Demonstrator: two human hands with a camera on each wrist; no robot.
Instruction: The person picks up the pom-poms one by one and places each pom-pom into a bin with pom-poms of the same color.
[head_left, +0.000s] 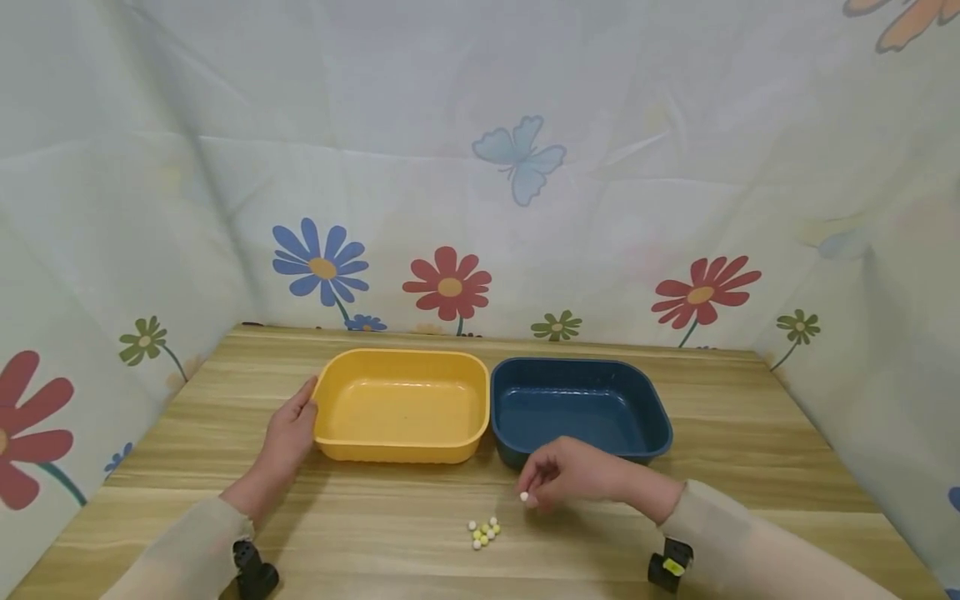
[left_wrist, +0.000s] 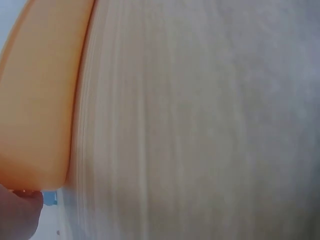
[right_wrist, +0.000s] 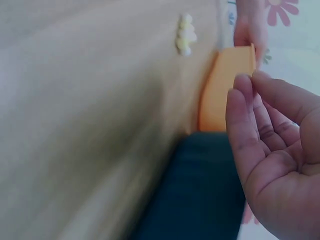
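Note:
My right hand (head_left: 573,473) pinches a small white ball (head_left: 524,497) between thumb and fingertips, above the table just in front of the blue basin (head_left: 581,446). In the right wrist view the pinching fingertips hide that ball. To the left of this hand, several small white and yellow balls (head_left: 483,534) lie in a loose cluster on the wood. My left hand (head_left: 291,427) rests against the left side of the yellow basin (head_left: 397,452), its fingers at the outer wall near the rim. Only a bit of it shows in the left wrist view.
Both basins stand side by side on the wood-grain table (head_left: 360,533), their neighbouring rims close together. Behind them hangs a white cloth (head_left: 600,275) printed with flowers and a butterfly, which also encloses the table's left and right sides.

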